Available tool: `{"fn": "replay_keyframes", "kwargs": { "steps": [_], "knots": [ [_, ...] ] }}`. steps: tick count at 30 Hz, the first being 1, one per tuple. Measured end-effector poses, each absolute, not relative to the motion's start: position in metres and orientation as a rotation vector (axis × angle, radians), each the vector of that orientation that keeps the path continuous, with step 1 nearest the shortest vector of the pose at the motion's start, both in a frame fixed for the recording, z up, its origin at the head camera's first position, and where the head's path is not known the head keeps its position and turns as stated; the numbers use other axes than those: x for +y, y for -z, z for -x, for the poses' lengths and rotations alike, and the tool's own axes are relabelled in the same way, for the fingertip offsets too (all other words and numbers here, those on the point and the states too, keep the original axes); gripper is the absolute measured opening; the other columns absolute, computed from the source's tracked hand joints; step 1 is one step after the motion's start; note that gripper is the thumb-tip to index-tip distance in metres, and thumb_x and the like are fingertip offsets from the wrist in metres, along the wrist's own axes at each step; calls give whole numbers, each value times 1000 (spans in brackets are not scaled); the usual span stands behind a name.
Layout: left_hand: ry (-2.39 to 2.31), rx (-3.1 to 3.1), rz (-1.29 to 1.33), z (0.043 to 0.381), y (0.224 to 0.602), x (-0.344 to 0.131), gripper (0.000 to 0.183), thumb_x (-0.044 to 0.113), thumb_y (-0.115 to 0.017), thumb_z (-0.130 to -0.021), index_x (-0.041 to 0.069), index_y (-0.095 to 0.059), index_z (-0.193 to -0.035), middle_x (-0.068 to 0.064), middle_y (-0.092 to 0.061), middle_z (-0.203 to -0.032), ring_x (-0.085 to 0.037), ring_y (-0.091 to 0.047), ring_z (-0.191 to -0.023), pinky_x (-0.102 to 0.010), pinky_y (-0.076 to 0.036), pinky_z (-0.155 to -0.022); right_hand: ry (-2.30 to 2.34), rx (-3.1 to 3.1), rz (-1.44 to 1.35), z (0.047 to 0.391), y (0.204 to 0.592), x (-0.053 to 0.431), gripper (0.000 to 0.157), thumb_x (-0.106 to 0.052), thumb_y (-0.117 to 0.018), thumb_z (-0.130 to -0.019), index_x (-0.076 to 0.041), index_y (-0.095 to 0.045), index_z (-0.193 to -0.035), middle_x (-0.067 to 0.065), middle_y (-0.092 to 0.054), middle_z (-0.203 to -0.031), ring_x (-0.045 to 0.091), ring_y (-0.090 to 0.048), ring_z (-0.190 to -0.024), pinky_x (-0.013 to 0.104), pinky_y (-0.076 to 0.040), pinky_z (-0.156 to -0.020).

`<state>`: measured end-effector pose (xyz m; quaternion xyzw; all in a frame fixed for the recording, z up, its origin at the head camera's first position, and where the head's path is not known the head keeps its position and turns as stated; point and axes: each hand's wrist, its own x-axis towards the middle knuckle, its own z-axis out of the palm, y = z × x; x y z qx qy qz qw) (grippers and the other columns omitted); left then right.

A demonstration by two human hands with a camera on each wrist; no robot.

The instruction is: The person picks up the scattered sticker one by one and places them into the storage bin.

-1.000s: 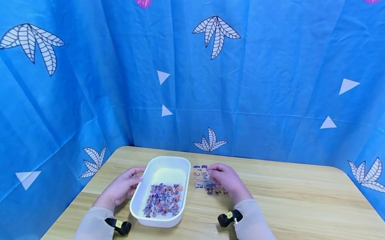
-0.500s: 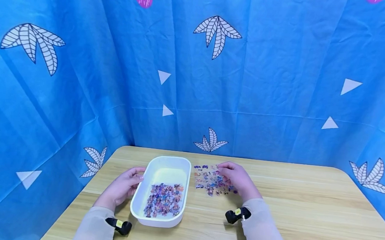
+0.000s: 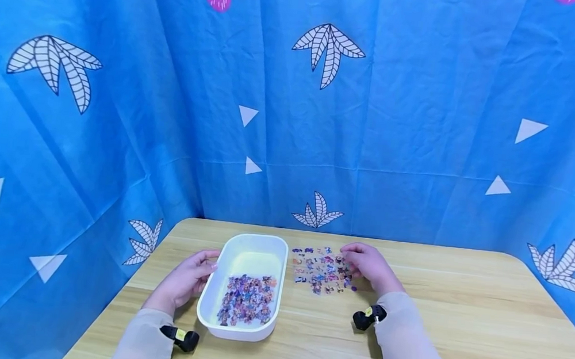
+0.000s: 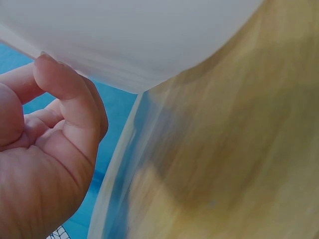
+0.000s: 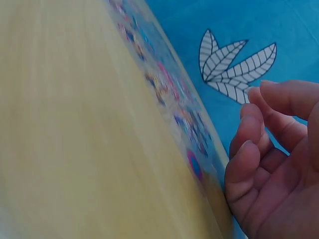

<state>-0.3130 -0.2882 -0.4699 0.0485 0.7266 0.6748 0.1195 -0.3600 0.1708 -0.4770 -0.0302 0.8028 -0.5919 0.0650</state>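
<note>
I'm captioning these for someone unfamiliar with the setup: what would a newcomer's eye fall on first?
Probably the bright blue backdrop, printed with leaves and triangles, behind the table. Next, the white tub left of centre, with colourful pieces in its nearer half and the left hand at its left rim. Just right of it, a patch of small colourful shapes lies beside the right hand.

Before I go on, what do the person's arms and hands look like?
The left hand and right hand wear no gloves. The left sleeve and right sleeve are long, plain and pale. Each wrist wears a black camera with a yellow label. No cables show.
</note>
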Motion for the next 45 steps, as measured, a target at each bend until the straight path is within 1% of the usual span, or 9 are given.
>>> {"fn": "replay_keyframes", "kwargs": {
  "steps": [7,12,18,25,31,36,39,42,45],
  "knots": [
    [-1976,2137,-125,314,470,-289,48,10,-55,-104,-1,-40,-148,-13,-62,-107,-16,-62,-84,-24,-54,-67,1655,2514,98,374,474,180,31,-16,-57,-101,-4,-64,-128,7,-55,-81,21,-50,-69,35,-48,-66],
    [-1972,2117,-175,313,471,-289,51,10,-54,-104,-3,-36,-150,-13,-62,-107,-14,-62,-81,-22,-52,-63,1468,2594,147,379,473,185,29,-21,-57,-103,-7,-65,-127,9,-59,-97,23,-52,-74,37,-46,-70],
    [-1974,2123,-172,314,473,-290,51,13,-56,-104,-2,-37,-150,-12,-62,-107,-13,-61,-77,-21,-49,-59,1298,2653,292,384,474,187,30,-16,-59,-100,-6,-65,-127,11,-62,-123,25,-59,-94,42,-50,-83],
    [-1970,2125,-133,315,474,-291,51,14,-56,-104,1,-39,-150,-11,-63,-107,-15,-61,-80,-23,-51,-60,1176,2684,320,385,472,186,30,-12,-63,-96,-11,-67,-126,12,-61,-132,35,-55,-120,57,-42,-104],
    [-1973,2115,-146,315,474,-288,51,14,-55,-104,0,-38,-150,-12,-63,-110,-18,-64,-87,-27,-56,-67,1107,2682,320,393,471,191,33,-12,-64,-94,-13,-67,-127,13,-58,-138,41,-48,-131,60,-35,-109],
    [-1959,2124,-165,315,473,-288,52,17,-56,-105,1,-37,-151,-12,-63,-111,-19,-65,-89,-30,-58,-72,1070,2694,292,395,469,190,30,-12,-65,-92,-14,-68,-123,12,-58,-137,39,-48,-129,60,-35,-108],
    [-1962,2119,-164,315,474,-289,53,18,-57,-104,1,-37,-150,-12,-63,-111,-18,-65,-88,-29,-58,-71,1051,2706,263,394,468,185,26,-13,-67,-93,-13,-68,-118,12,-58,-134,35,-51,-123,57,-39,-105],
    [-1969,2110,-155,315,475,-289,52,16,-57,-104,0,-38,-150,-12,-62,-110,-18,-65,-88,-29,-58,-71,1032,2721,231,393,467,180,22,-13,-69,-92,-12,-67,-113,11,-59,-128,30,-55,-109,51,-45,-95],
    [-1968,2106,-151,315,474,-289,52,16,-57,-104,1,-38,-150,-12,-61,-110,-17,-65,-88,-29,-58,-71,1032,2720,170,393,468,177,18,-12,-71,-91,-13,-66,-109,9,-59,-120,26,-54,-94,43,-45,-83]
  ]
}}
